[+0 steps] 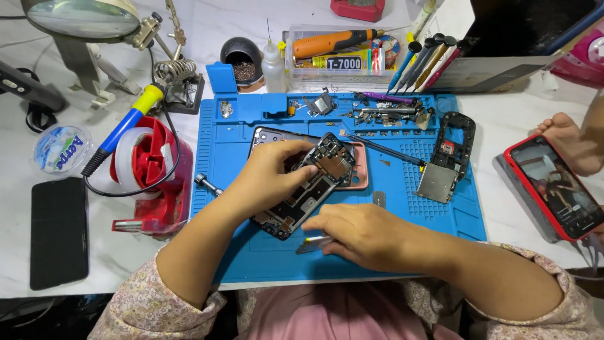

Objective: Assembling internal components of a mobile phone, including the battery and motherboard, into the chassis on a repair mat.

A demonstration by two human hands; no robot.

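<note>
Our left hand (pixel 267 179) grips the opened phone (pixel 311 186) tilted above the blue mat (pixel 428 214). Our right hand (pixel 355 230) pinches a small flat tool (pixel 313 244) just beside it.

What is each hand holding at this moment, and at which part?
The left hand grips the opened phone near its upper middle. The right hand presses on a small flat tool on the blue mat.

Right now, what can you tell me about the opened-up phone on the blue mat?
The opened black phone body lies slanted on the blue rubber work mat, back cover off, showing dark circuit boards and metal shields. The left hand grips its upper end; the right hand rests beside its lower edge. It partly overlaps a pink phone case.
</note>
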